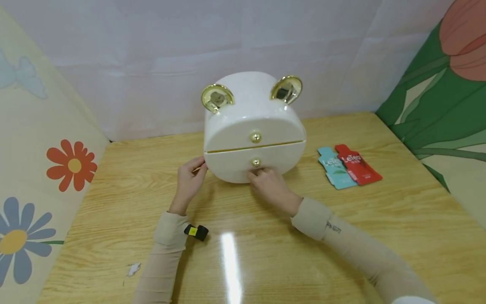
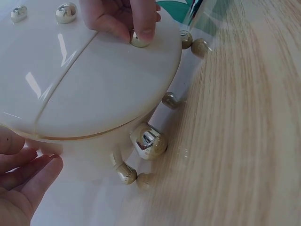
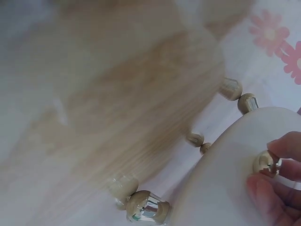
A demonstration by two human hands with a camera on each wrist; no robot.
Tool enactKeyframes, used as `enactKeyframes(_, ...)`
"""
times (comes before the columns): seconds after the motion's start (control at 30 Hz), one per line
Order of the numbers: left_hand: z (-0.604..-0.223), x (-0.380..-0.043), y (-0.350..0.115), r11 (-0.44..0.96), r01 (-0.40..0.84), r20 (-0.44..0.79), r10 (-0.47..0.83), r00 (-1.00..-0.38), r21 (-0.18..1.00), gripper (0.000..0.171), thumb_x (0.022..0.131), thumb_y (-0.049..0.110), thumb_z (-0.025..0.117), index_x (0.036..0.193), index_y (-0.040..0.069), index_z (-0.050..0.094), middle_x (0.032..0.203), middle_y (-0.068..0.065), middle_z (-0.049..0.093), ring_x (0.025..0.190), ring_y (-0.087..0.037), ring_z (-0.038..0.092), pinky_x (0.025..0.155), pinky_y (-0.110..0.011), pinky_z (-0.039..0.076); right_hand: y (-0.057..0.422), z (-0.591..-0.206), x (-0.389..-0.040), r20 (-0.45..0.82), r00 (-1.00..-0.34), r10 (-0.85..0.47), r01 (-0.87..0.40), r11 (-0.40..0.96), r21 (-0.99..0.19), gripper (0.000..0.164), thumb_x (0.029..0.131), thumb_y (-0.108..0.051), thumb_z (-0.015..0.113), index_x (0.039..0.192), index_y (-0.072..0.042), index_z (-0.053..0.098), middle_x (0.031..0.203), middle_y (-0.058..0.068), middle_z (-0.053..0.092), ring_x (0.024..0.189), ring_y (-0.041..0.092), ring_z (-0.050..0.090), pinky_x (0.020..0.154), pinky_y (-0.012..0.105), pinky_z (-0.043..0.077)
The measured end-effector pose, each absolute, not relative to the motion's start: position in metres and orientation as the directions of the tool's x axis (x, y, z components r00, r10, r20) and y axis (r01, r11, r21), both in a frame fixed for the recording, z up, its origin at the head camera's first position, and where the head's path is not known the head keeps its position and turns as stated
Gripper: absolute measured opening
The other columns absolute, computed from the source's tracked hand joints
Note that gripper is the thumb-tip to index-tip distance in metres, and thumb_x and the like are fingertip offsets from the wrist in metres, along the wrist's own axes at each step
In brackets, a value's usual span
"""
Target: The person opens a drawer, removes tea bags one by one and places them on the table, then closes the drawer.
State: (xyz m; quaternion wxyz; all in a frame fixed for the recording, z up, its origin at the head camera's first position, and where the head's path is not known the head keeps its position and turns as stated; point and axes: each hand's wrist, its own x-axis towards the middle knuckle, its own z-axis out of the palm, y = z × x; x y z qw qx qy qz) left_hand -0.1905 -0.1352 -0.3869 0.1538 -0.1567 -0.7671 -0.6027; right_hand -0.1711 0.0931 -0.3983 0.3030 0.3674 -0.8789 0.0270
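A glossy white rounded storage box (image 1: 254,95) with gold ears stands on the table, its front split by a gold-edged seam into an upper and a lower drawer front. My right hand (image 1: 271,190) is at the lower front, where thumb and fingers pinch the lower gold knob (image 3: 264,162). At the box's left side is my left hand (image 1: 190,181); its fingertips (image 2: 51,165) rest against the side wall, just below the rim of the front. The upper gold knob (image 1: 256,137) is untouched. Both drawer fronts look closed, and the inside is hidden.
Right of the box, a light blue pouch (image 1: 338,169) and a red pouch (image 1: 360,166) lie overlapping on the wooden table (image 1: 152,169). Small gold ball feet (image 2: 149,141) hold the box up. A white curtain (image 1: 159,63) hangs behind, with flower-painted panels at both sides.
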Motion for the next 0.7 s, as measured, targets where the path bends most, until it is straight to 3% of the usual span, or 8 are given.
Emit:
enactKeyframes(0.17,-0.381,-0.186,-0.135,0.226,0.420,0.415,0.072,-0.907,0.879,0.022,0.084,-0.011,0.049,0.102,-0.016,0.061,0.102,-0.026,0.061,0.091,-0.021,0.059,0.074,-0.019,0.051,0.094,-0.398,-0.169,0.559,-0.542,-0.627,-0.662,0.729,0.176,0.016,0.070,0.001,0.061,0.064,-0.007,0.049,0.058,0.002,0.053,0.048,0.017,0.046,0.040,0.027,0.041)
enactKeyframes(0.4,-0.394,-0.190,-0.146,0.058,0.492,0.472,0.203,-0.858,0.869,0.037,0.075,-0.019,0.043,0.110,-0.020,0.054,0.109,-0.031,0.056,0.096,-0.011,0.057,0.084,-0.032,0.050,0.093,-0.398,-0.169,0.550,-0.556,-0.624,-0.658,0.734,0.168,0.015,0.070,0.001,0.061,0.064,-0.007,0.050,0.059,0.002,0.054,0.048,0.016,0.047,0.040,0.027,0.041)
enactKeyframes(0.57,-0.378,-0.181,-0.144,0.081,0.465,0.433,0.253,-0.865,0.882,0.037,0.078,-0.015,0.057,0.114,-0.019,0.052,0.113,-0.031,0.054,0.100,-0.021,0.055,0.087,-0.036,0.048,0.093,-0.397,-0.168,0.541,-0.562,-0.626,-0.657,0.735,0.167,0.015,0.070,0.000,0.062,0.065,-0.008,0.050,0.061,0.002,0.055,0.050,0.016,0.049,0.042,0.027,0.042)
enactKeyframes(0.7,-0.368,-0.175,-0.139,0.141,0.434,0.398,0.225,-0.889,0.890,0.035,0.080,-0.005,0.063,0.113,-0.015,0.056,0.112,-0.028,0.056,0.099,-0.027,0.057,0.083,-0.031,0.050,0.093,-0.397,-0.168,0.538,-0.565,-0.625,-0.655,0.737,0.169,0.016,0.070,-0.001,0.063,0.065,-0.008,0.049,0.061,0.002,0.055,0.050,0.017,0.048,0.041,0.027,0.041)
